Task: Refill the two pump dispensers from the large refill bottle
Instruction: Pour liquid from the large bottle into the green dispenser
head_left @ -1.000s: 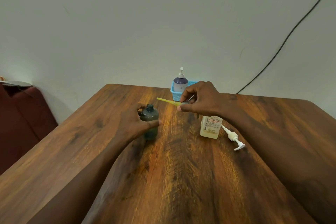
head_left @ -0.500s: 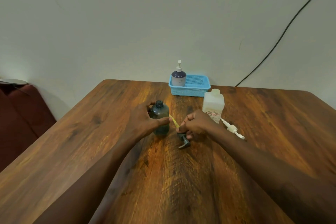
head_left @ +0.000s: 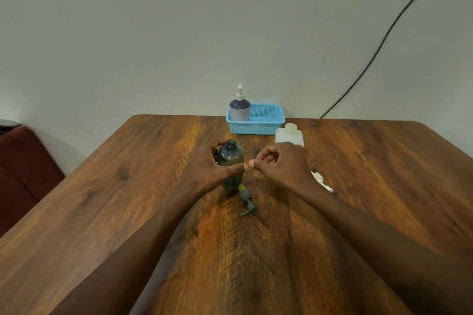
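Note:
My left hand (head_left: pixel 207 169) grips a dark grey-green dispenser bottle (head_left: pixel 231 158) that stands upright mid-table with its neck uncapped. Its dark pump head (head_left: pixel 247 202), with a yellow tube, lies on the wood just in front of the bottle. My right hand (head_left: pixel 279 164) hovers to the bottle's right with fingers curled and nothing in them. Behind that hand stands a white bottle (head_left: pixel 289 134), partly hidden by it. A white pump (head_left: pixel 321 181) lies on the table to the right of my right wrist.
A blue basket (head_left: pixel 266 123) sits at the far table edge by the wall, holding a navy pump bottle (head_left: pixel 239 108). A black cable (head_left: pixel 378 43) runs down the wall at right. A dark red seat (head_left: pixel 23 169) stands left of the wooden table (head_left: pixel 256 263).
My right hand carried the dark pump down from above the table, laid it in front of the dark bottle, let go and rose slightly. My left hand kept its hold on the bottle.

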